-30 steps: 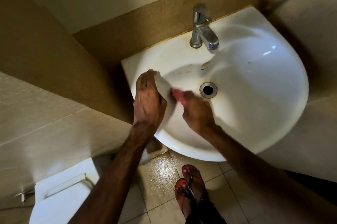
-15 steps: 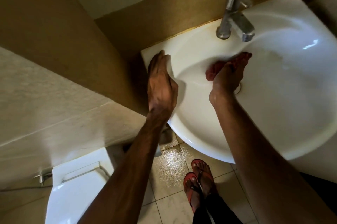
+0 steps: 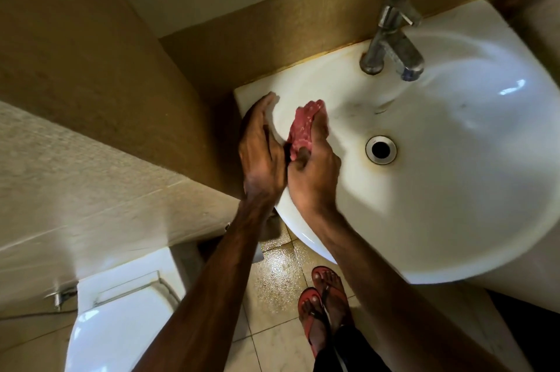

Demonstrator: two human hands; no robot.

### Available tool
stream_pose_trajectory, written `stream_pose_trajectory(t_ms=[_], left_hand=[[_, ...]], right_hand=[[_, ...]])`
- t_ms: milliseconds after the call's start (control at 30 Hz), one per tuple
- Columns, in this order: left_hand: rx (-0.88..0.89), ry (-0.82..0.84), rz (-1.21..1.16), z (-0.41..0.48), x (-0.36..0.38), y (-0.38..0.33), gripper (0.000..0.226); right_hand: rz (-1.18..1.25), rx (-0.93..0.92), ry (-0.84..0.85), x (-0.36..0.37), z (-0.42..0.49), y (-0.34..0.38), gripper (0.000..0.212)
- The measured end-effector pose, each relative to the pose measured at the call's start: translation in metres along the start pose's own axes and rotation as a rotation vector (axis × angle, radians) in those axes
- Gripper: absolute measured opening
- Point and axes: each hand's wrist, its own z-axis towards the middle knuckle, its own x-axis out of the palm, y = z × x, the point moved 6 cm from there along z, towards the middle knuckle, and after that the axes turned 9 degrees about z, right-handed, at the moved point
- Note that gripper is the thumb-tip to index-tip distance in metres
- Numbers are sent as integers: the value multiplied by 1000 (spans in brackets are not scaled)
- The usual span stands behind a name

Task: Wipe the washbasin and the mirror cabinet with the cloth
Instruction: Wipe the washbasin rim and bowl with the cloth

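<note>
The cloth [image 3: 304,126], red and bunched, lies against the left inner wall of the basin [image 3: 454,214], just under the rim and well left of the drain [image 3: 381,149]; the step in hand looks like wiping that left wall, with much of the bowl probably yet to be covered and the cabinet out of view. To do it well, I judge the cloth should be spread flatter under the palm rather than held in a wad, so more of it meets the glaze; strokes should overlap and run from the rim down toward the drain, so the dirt goes one way; the brownish ring round the drain, the dark marks below the tap [image 3: 391,47] and the yellowed seam along the back edge likely need firmer, shorter rubbing; a wet basin is slippery, so steady pressure matters more than speed.

The right hand [image 3: 312,180] grips the cloth, fingers curled over it and thumb tucked in at its lower end; most of the cloth sticks out beyond the fingers; the hand is blurred, so the exact finger positions are unclear. The left hand [image 3: 260,156] holds nothing; it lies flat on the basin's left rim, fingers straight and close together, its side touching the right hand, apparently as a brace.
</note>
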Motion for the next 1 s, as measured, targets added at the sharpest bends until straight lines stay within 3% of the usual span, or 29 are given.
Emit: stream_pose_trajectory(t_ms=[100, 267, 367, 433, 533, 600, 667, 733, 867, 1000], left_hand=[[5, 10, 55, 2, 4, 1, 44], [78, -29, 76, 1, 3, -5, 64], [76, -59, 36, 1, 1, -8, 65], [50, -62, -7, 1, 3, -10, 66], [28, -70, -31, 2, 4, -7, 59], [47, -59, -4, 2, 5, -7, 53], [36, -12, 15, 3, 8, -5, 45], [0, 30, 22, 5, 13, -1, 39], [0, 19, -18, 1, 9, -3, 36], [-19, 31, -53, 0, 5, -7, 44]], right_hand=[[118, 40, -214, 8, 20, -1, 80], [355, 279, -356, -31, 69, -37, 68], [273, 358, -503, -86, 97, -51, 60], [141, 387, -512, -108, 109, -55, 59], [138, 460, -363, -82, 86, -45, 69], [195, 366, -212, -43, 58, -37, 76], [54, 273, -130, -17, 29, -21, 82], [-65, 165, -41, -9, 6, -5, 73], [-224, -135, 300, -25, -28, 7, 58], [-273, -112, 496, -39, -30, -3, 53]])
